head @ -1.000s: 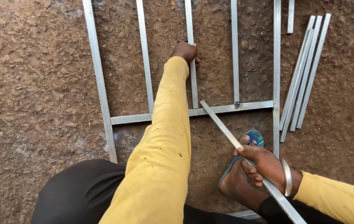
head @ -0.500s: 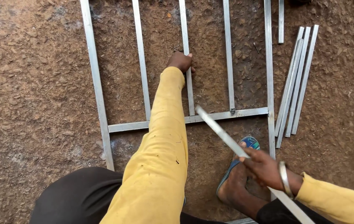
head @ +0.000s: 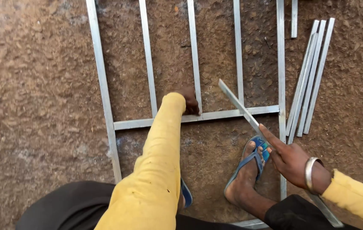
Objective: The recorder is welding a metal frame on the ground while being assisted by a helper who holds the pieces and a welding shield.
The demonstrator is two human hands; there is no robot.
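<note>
A grey metal frame [head: 104, 102] of long bars and a crossbar [head: 224, 114] lies flat on the brown ground. My left hand [head: 188, 101], in a yellow sleeve, rests on the middle upright bar [head: 194, 55] just above where it meets the crossbar. My right hand [head: 290, 158], wearing a metal bangle, grips a loose flat metal bar [head: 237, 104] that slants up and left over the frame, index finger stretched along it.
Several loose metal bars [head: 311, 76] lie in a bundle right of the frame, with a short piece [head: 294, 19] above them. My right foot in a blue sandal [head: 249, 164] stands below the crossbar. Rough ground lies at left.
My left hand has slid down the middle bar toward the crossbar. The loose bar in my right hand has shifted right and its tip points higher up the frame.
</note>
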